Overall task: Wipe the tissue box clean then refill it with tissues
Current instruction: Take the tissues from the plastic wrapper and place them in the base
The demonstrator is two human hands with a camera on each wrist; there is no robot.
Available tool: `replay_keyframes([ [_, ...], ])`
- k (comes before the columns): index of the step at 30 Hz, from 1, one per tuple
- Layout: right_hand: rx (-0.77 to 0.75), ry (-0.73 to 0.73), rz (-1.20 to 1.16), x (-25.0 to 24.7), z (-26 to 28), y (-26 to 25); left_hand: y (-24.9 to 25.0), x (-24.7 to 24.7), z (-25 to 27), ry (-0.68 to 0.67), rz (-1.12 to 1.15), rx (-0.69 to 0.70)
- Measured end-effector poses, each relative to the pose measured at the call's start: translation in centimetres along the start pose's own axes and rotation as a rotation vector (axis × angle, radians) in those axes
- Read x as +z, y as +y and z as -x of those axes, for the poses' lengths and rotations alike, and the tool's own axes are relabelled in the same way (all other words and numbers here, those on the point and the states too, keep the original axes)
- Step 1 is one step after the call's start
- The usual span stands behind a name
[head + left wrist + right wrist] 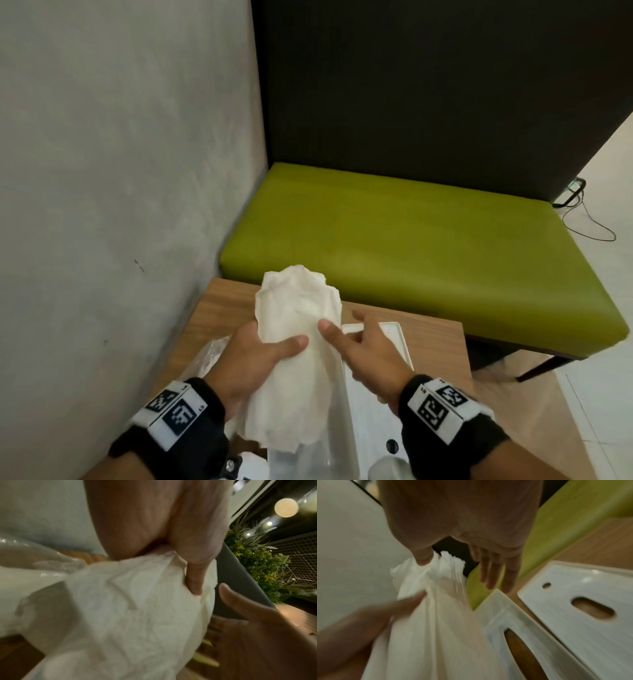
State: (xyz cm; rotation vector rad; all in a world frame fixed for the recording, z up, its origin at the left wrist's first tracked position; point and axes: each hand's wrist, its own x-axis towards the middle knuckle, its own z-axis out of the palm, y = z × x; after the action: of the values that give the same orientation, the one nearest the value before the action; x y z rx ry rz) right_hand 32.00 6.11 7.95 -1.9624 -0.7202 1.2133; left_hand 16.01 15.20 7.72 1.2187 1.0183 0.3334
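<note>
The left hand [253,359] grips a thick stack of white tissues [298,346] around its middle, thumb curled across the front, holding it upright above the wooden table [226,301]. At the stack's 3 o'clock, the right hand [370,349] is spread, its thumb touching the tissues' edge and its fingers straight and apart. Below the hands at 5 o'clock, the white tissue box [501,618] lies on the table with its slot facing up, and beside it, at 3 o'clock, lies a white panel [583,601] with an oval hole. Crinkled clear plastic wrap [209,356] sits at the left hand's 9 o'clock. A green bench seat [411,240] stands beyond the table at 12 o'clock.
</note>
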Motion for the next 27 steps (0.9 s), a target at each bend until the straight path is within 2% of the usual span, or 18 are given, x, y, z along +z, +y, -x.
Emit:
replay_keyframes([
  [2,0.092,-0.099,0.013,1.4,-0.2,1.4,-0.2,0.8,-0.1,0.040,0.059,-0.015],
  [4,0.121,-0.187,-0.089,2.5,0.0,2.0,-0.6,1.3,-0.3,0.064,0.077,-0.050],
  [6,0.138,-0.163,-0.218,2.8,0.1,2.1,-1.1,1.2,-0.3,0.041,0.105,-0.125],
  [9,0.166,-0.104,-0.239,2.7,0.1,2.2,-2.3,0.6,-0.3,-0.069,0.016,-0.238],
  [12,0.151,-0.099,-0.035,2.7,0.0,2.0,-3.3,0.4,-0.7,-0.138,-0.127,-0.289],
  [16,0.126,-0.120,0.304,3.0,-1.0,2.1,-4.6,0.5,-2.1,-0.038,-0.157,-0.316],
  [22,0.023,-0.001,0.500,4.3,-2.1,2.6,-5.7,1.5,-4.0,0.117,-0.472,-0.269],
  [27,-0.014,0.020,0.660,5.1,-2.7,3.1,-7.0,2.0,-4.9,0.127,-0.641,-0.240],
])
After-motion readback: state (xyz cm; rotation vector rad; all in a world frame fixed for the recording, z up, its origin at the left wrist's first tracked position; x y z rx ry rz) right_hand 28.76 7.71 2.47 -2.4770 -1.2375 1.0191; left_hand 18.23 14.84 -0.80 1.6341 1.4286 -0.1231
